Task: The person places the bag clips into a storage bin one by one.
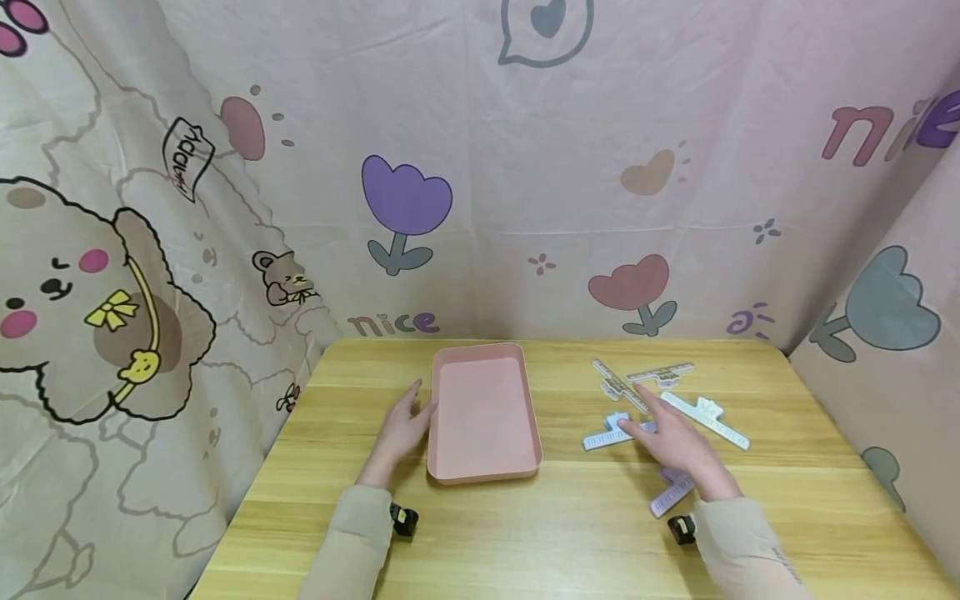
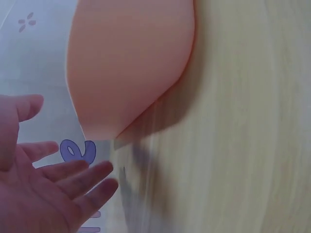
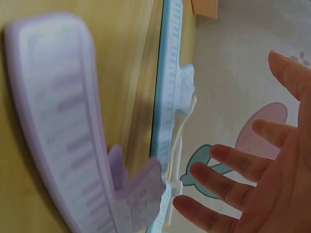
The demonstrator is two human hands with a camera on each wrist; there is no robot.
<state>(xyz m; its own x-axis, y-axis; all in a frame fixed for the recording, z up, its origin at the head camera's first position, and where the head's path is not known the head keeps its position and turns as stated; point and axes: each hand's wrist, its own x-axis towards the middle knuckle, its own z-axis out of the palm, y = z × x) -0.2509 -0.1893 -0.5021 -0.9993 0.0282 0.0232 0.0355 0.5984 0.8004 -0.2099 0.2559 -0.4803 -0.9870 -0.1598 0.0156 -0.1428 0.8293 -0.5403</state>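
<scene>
A shallow pink tray (image 1: 483,417) with nothing in it lies on the wooden table (image 1: 555,533). My left hand (image 1: 407,421) is flat and open just beside the tray's left rim; the left wrist view shows its spread fingers (image 2: 73,179) a little apart from the pink tray (image 2: 129,63). My right hand (image 1: 663,437) is open above a scatter of ruler-like clips. Its fingertips reach over a light blue clip (image 1: 609,435), and a purple clip (image 1: 670,493) lies under the wrist. The right wrist view shows the purple clip (image 3: 63,126), the blue clip (image 3: 170,97) and straight fingers (image 3: 228,179) holding nothing.
More clips lie past the right hand: a white one (image 1: 708,419), another white one (image 1: 662,374) and a grey one (image 1: 618,388). A printed pink cloth (image 1: 480,167) hangs close behind the table and along both sides.
</scene>
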